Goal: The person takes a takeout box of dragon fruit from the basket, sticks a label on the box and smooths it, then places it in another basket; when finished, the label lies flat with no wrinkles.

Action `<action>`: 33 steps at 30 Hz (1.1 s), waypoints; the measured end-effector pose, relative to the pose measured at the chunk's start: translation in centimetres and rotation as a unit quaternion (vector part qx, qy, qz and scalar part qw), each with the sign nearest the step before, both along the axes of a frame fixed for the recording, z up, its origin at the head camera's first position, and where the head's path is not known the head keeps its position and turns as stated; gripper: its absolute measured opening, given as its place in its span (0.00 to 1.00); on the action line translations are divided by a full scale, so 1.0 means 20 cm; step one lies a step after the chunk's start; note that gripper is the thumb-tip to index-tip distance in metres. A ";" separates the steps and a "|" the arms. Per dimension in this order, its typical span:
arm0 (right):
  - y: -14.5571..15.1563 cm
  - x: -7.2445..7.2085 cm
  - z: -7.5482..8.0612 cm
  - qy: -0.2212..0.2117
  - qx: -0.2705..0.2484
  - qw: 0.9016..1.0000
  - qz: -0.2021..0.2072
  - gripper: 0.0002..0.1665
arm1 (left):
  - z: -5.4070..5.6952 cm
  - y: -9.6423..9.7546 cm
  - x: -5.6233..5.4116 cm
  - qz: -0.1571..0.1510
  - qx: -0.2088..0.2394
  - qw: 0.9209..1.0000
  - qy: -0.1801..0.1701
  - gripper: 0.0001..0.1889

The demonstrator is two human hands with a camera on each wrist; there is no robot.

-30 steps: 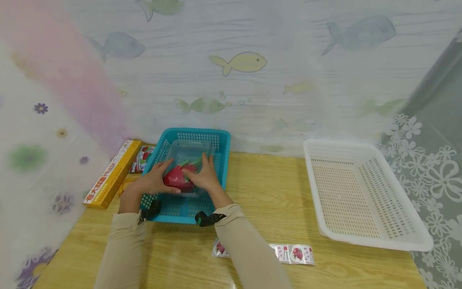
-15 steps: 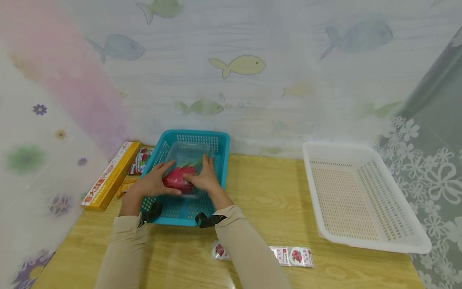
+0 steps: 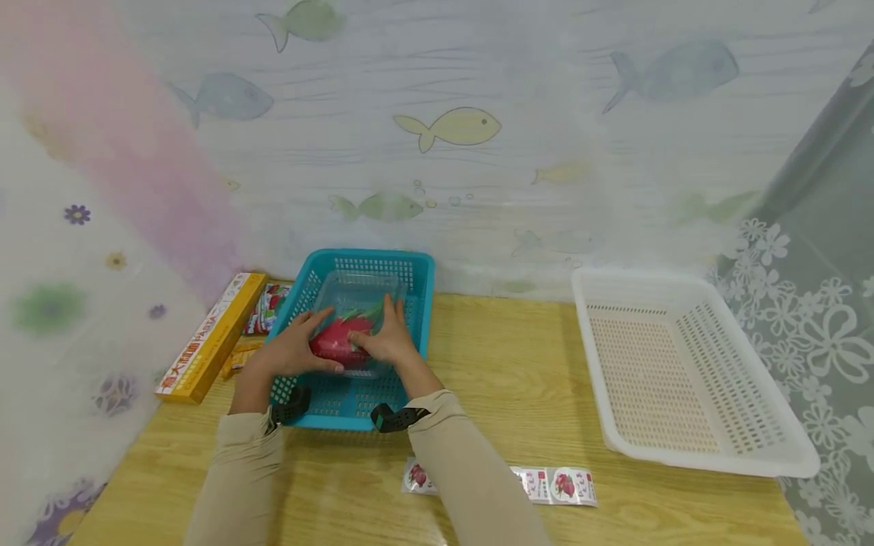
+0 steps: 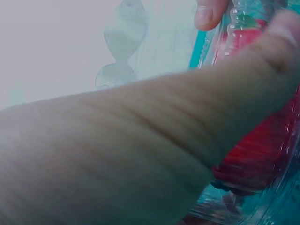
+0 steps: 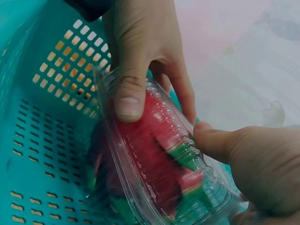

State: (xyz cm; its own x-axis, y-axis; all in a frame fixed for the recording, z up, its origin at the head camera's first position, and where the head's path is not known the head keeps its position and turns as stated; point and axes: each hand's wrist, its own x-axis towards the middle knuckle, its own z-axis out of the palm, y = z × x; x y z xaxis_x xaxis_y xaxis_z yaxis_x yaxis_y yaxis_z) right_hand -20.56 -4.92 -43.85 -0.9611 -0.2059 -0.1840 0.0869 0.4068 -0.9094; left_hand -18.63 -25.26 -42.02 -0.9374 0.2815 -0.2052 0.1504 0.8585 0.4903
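Both hands hold a clear plastic clamshell box [image 3: 358, 285] inside the blue-green basket [image 3: 429, 303]. Through its plastic a pinkish-red dragon fruit [image 3: 336, 343] with green scales shows. My left hand [image 3: 293, 350] grips the near left side of the box; in the right wrist view its thumb [image 5: 130, 101] presses the ribbed plastic by the rim. On the right side, my right hand [image 3: 391, 338] grips the box, its thumb pointing inward over the fruit. The right wrist view shows the box tilted. Whether its lid is fully fastened I cannot tell.
A white basket [image 3: 594, 364] stands on the right of the wooden table [image 3: 501, 364]. Left of the blue-green basket lie a yellow pasta box [image 3: 212, 337], a red snack packet [image 3: 268, 307] and a small yellow packet [image 3: 239, 359]. A sticker strip [image 3: 564, 485] lies in front, partly under the right sleeve.
The head view has shifted slightly. Both hands keep their hold on the clamshell box in nearly the same place.
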 end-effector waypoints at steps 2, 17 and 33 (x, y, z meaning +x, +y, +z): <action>0.00 0.00 0.00 -0.003 0.004 1.000 -0.001 0.60 | 0.00 0.00 0.00 -0.001 0.003 1.000 0.003 0.59; 0.01 0.00 0.01 -0.003 0.026 1.000 0.017 0.65 | 0.02 0.01 0.01 0.010 0.032 0.999 0.017 0.57; 0.02 0.01 0.10 0.030 0.050 0.997 0.042 0.63 | 0.08 0.02 0.07 0.030 0.065 0.997 0.029 0.56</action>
State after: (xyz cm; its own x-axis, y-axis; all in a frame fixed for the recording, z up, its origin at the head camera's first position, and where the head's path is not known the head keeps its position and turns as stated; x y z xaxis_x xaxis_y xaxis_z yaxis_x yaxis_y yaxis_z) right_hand -20.33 -4.42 -41.80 -0.9509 -0.2708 -0.1497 -0.0055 0.4987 -0.8668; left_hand -17.20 -24.93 -40.48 -0.9626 0.2447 -0.1159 0.1315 0.7966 0.5900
